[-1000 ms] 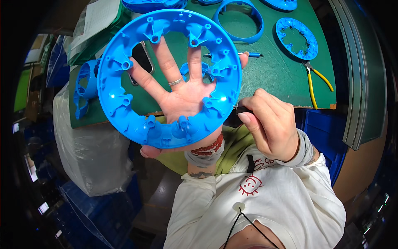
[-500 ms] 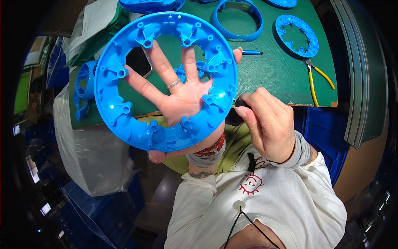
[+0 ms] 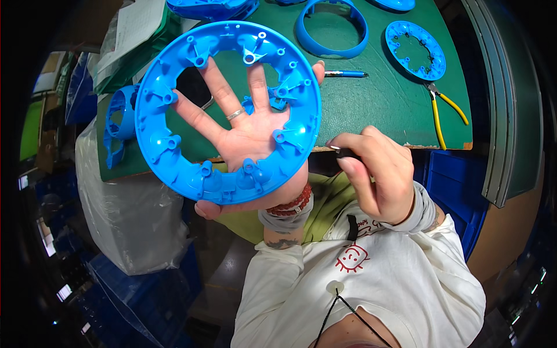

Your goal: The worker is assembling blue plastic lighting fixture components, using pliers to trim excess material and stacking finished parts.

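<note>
blue ring (image 3: 152, 119) is held by widely splayed left hand (image 3: 249, 136); small black item (image 3: 345, 153) is pinched in curled right hand (image 3: 380, 174). red lettering (image 3: 368, 226) is seen on white shirt (image 3: 406, 278).

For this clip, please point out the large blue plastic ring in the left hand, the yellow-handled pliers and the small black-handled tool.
Large blue plastic ring (image 3: 156, 119): head view, left side of its band.
Yellow-handled pliers (image 3: 437, 119): head view, along the left handle.
Small black-handled tool (image 3: 346, 153): head view, its visible black handle.
</note>
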`<state>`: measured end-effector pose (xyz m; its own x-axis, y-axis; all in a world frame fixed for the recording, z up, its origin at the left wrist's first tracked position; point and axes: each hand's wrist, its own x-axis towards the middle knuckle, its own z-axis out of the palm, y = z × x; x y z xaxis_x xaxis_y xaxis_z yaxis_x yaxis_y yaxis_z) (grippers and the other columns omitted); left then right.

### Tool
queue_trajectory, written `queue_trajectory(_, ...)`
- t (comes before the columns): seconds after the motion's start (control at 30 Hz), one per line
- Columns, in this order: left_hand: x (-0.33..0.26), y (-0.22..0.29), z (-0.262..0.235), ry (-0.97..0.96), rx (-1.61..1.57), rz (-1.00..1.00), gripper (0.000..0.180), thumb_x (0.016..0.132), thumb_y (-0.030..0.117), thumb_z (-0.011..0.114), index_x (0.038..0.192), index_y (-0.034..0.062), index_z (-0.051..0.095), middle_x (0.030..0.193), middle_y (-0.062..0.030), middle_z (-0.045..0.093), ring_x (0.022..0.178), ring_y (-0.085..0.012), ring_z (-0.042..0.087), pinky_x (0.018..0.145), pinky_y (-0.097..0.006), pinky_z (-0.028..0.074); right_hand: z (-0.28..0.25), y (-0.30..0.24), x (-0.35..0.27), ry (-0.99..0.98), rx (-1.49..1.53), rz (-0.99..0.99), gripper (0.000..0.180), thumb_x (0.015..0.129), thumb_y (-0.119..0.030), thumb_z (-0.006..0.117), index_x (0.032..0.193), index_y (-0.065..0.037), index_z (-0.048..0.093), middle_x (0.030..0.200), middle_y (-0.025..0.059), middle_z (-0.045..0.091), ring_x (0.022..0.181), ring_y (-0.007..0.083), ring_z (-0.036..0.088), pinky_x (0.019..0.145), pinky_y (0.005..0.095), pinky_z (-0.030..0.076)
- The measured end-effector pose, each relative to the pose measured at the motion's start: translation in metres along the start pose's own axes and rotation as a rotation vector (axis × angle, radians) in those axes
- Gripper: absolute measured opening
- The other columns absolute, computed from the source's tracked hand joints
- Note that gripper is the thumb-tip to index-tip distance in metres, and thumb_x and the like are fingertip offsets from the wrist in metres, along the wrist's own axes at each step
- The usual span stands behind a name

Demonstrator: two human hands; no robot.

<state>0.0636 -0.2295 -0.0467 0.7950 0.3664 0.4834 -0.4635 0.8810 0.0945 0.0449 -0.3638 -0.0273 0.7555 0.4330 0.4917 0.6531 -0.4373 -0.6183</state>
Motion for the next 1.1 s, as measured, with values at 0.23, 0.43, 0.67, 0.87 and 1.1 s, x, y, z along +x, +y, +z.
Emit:
queue_trajectory(0.23,-0.001,-0.001,0.004,-0.005,-0.036,-0.02,0.101,0.059,0.063,0.066,0.141,0.0287,0.017,0.148,-0.0065,0.008,0.133,-0.0403,0.007,0.095,-0.074,0.006,0.001,0.005,0.0,0.037,0.296,0.089,0.005,0.082,-0.001,0.056,0.082,0.004,0.054,0.069,0.0114,0.057,0.053,0.0231,0.057,0.048,0.0292,0.043)
queue_trajectory(0.43,-0.002,-0.003,0.005,-0.008,-0.033,-0.028,0.101,0.059,0.063,0.066,0.141,0.0297,0.016,0.148,-0.0064,0.007,0.134,-0.0397,0.006,0.094,-0.076,0.005,0.005,0.006,0.001,0.049,0.256,0.116,0.007,0.082,-0.002,0.058,0.081,0.002,0.052,0.067,0.0107,0.057,0.053,0.0236,0.057,0.047,0.0308,0.043)
queue_trajectory(0.67,-0.003,-0.005,0.0,-0.042,-0.004,-0.03,0.105,0.057,0.066,0.065,0.141,0.0306,0.012,0.149,-0.0065,0.002,0.133,-0.0405,0.005,0.093,-0.076,0.006,0.007,0.006,0.002,0.094,0.024,0.064,0.013,0.082,-0.006,0.059,0.078,-0.001,0.049,0.063,0.0096,0.056,0.051,0.0248,0.056,0.044,0.0338,0.042)
queue_trajectory(0.87,-0.006,-0.011,-0.004,-0.02,0.035,-0.048,0.106,0.057,0.067,0.063,0.141,0.0302,0.01,0.148,-0.0074,0.004,0.133,-0.0413,0.006,0.093,-0.076,0.008,-0.002,0.015,0.0,-0.077,0.134,0.182,0.015,0.084,-0.009,0.057,0.076,-0.002,0.047,0.056,0.0097,0.05,0.046,0.0226,0.052,0.042,0.0344,0.04)
queue_trajectory(1.1,-0.003,-0.014,-0.005,0.02,0.012,-0.096,0.104,0.059,0.065,0.06,0.142,0.0291,0.009,0.148,-0.0071,0.004,0.133,-0.0412,0.005,0.094,-0.076,0.008,-0.024,0.03,0.004,-0.258,0.923,0.616,0.023,0.093,-0.016,0.044,0.08,0.001,0.051,0.052,0.0012,0.048,0.045,0.0054,0.046,0.042,0.0213,0.034)
